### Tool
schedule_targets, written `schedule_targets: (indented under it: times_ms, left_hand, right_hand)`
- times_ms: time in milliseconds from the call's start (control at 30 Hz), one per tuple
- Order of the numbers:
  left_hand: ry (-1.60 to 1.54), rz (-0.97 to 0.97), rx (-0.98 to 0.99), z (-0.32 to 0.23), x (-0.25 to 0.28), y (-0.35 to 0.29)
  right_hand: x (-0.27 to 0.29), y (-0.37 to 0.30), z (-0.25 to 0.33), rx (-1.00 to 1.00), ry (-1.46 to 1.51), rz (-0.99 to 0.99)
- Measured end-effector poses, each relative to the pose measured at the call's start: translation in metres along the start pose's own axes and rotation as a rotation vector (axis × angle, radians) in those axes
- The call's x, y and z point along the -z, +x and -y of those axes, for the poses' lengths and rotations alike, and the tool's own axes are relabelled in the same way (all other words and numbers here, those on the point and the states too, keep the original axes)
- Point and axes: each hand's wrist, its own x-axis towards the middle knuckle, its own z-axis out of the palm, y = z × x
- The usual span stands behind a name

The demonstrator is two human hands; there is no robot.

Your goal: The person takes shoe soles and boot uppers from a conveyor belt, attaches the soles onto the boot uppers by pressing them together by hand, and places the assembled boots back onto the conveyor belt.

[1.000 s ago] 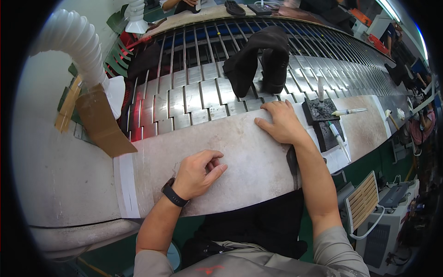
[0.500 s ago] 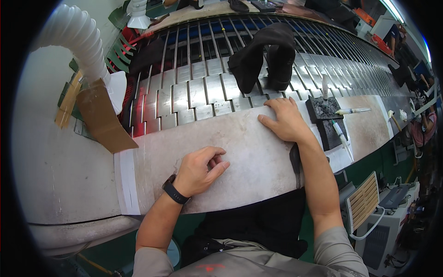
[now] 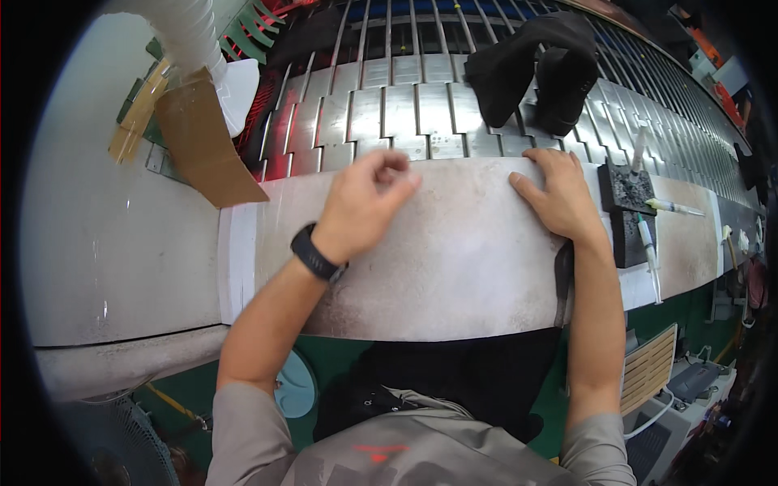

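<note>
My left hand (image 3: 362,204) hovers over the pale, stained work board (image 3: 446,267), its fingers loosely curled and thumb apart, with nothing visible in it. A dark watch is on that wrist. My right hand (image 3: 559,193) rests near the board's far edge, fingers stretched and thumb spread, holding nothing. Just beyond it, black boots (image 3: 563,85) with drooping shafts lie on the metal slat conveyor (image 3: 397,109). Under my right forearm a dark strip (image 3: 563,271) shows in part; its kind is unclear.
Right of my right hand, a black block (image 3: 628,190) holds an upright syringe (image 3: 639,150); another syringe (image 3: 677,208) lies beside it, and a green-tipped one (image 3: 649,243) lies across it. At left stand a cardboard flap (image 3: 194,142) and a white duct hose (image 3: 182,32).
My left hand has moved forward toward the board's far edge. My right hand stays by that edge. The whole view has shifted, so the boots appear farther up and right.
</note>
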Motion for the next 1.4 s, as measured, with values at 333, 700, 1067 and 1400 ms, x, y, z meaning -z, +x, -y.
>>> schedule_targets:
  times_ms: [333, 700, 1067, 1400]
  left_hand:
    - [0.972, -0.732, 0.886, 0.135, 0.119, 0.178]
    - [1.125, -0.203, 0.488, 0.079, 0.085, 0.181]
    - [0.683, -0.213, 0.296, 0.015, 0.067, 0.083]
    - [0.229, -0.079, 0.266, -0.056, 0.022, -0.156]
  right_hand:
    - [-0.004, -0.001, 0.002, -0.026, 0.068, -0.001]
    - [-0.002, -0.004, 0.008, -0.03, 0.101, 0.004]
    - [-0.003, -0.004, 0.003, -0.036, 0.093, 0.055]
    - [-0.003, 0.0, 0.008, -0.009, 0.048, 0.05]
